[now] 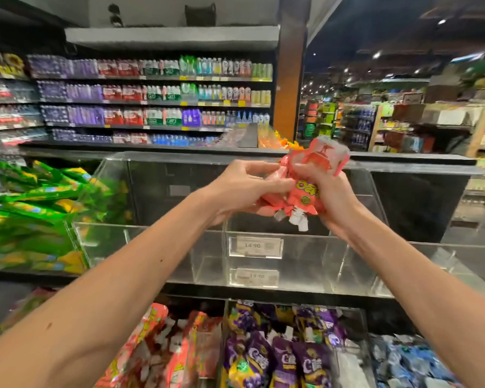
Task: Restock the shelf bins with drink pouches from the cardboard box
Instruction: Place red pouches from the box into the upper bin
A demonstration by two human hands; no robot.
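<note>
A: Largest entry?
B: Wall shelving (151,99), bottled drinks, running across the background.

A: Next?
B: Clear bin (291,256), sitting at mid level straight ahead. Green pouches (34,208) are piling up just to its left.

A: Below it?
B: Lower row, left to right: lower red pouches (163,345), purple pouches (277,357), blue pouches (409,362), all lying in heaps.

A: Hands?
B: Left hand (235,189), reaching forward, fingers curling and pinching the left edge of the bunch. Right hand (333,197), fingers wrapping tightly round the bunch's right side.

A: The stock itself?
B: Red drink pouches (305,191), one crumpled bunch, hanging in the air between both hands, above the clear bin's open top and not touching it.

A: Small items?
B: Price tag (255,247), sitting on the clear bin's front wall. White caps (297,219), pointing downward from the bunch's lower end.
</note>
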